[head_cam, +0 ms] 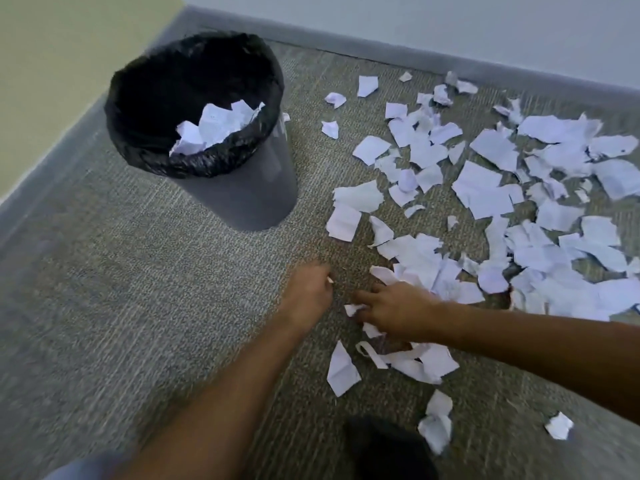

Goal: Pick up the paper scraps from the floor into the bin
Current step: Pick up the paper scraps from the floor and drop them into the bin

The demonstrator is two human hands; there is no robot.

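Observation:
A grey bin [242,192] with a black liner stands on the carpet at upper left, with several white paper scraps [214,129] inside it. Many torn white paper scraps [485,188] lie scattered over the floor to its right. My left hand [306,292] is low over the carpet in front of the bin, fingers curled round a small white scrap that just peeks out. My right hand [391,313] reaches in from the right and pinches a small scrap [353,309] at the near edge of the pile. More scraps [343,370] lie just below my hands.
Grey carpet [121,271] covers the floor, bare on the left. A grey skirting board [381,46] and pale walls run behind the bin and the scraps. A dark shape [388,448], perhaps my foot, sits at the bottom centre.

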